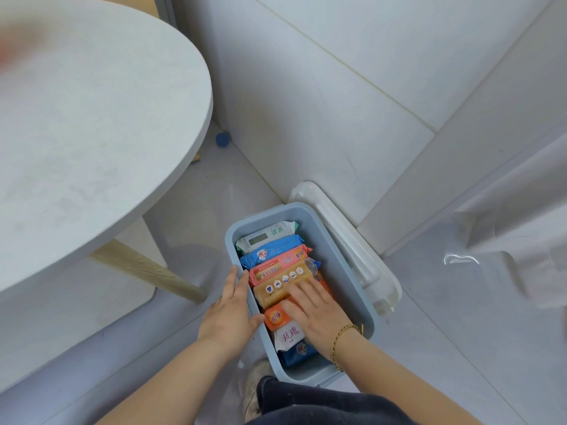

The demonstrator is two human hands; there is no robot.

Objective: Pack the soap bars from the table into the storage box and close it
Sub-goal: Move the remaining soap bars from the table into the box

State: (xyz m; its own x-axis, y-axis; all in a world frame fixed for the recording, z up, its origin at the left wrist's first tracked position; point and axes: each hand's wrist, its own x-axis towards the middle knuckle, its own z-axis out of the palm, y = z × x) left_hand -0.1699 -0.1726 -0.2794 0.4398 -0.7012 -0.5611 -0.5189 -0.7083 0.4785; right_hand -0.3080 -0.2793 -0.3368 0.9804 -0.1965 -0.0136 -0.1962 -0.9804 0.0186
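A pale blue storage box (337,240) stands on the floor next to the wall. Several wrapped soap bars (276,265) lie in a row along its left side, in white, blue, pink, yellow and orange wrappers. My right hand (316,314) lies flat inside the box, its straight fingers pressing on the yellow and orange bars. My left hand (230,311) rests against the outside of the box's left wall, thumb hooked over the rim. The white lid (356,253) leans between the box and the wall.
A round white table (92,118) with a wooden leg (153,271) fills the left side. A small blue ball (222,138) lies on the floor in the corner. My knee and shoe show at the bottom edge. White fabric hangs at the right.
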